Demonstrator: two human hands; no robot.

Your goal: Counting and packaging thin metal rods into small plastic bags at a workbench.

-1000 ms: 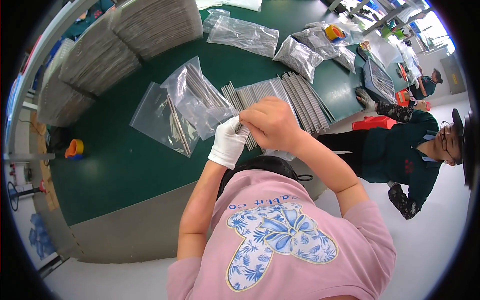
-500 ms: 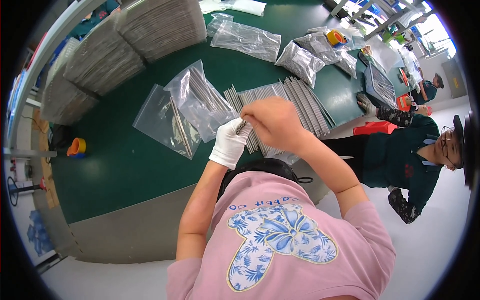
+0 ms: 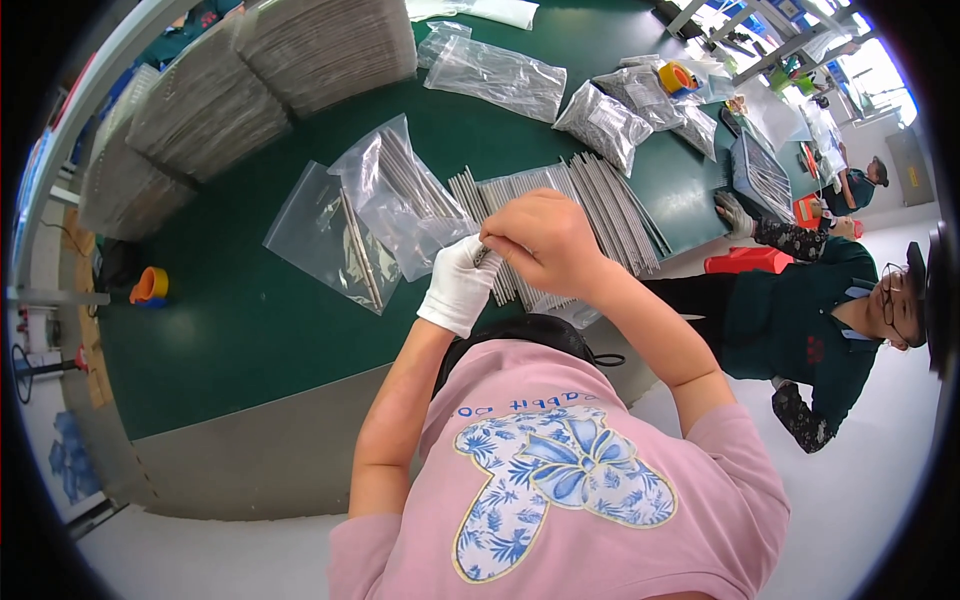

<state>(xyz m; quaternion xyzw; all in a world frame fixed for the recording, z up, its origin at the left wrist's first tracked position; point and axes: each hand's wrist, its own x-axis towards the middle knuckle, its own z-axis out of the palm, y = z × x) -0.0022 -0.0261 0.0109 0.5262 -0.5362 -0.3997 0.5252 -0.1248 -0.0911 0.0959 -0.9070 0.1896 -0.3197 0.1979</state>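
Both hands (image 3: 510, 260) have stayed at the metal rods (image 3: 560, 215).

I see a long dark-green work table (image 3: 250, 330) with a grey front edge, a pale glossy floor (image 3: 870, 480) on my right, and bright daylight at windows (image 3: 800, 40) beyond.

Bright, even light; sharp centre, fisheye-bent edges, dark rim.
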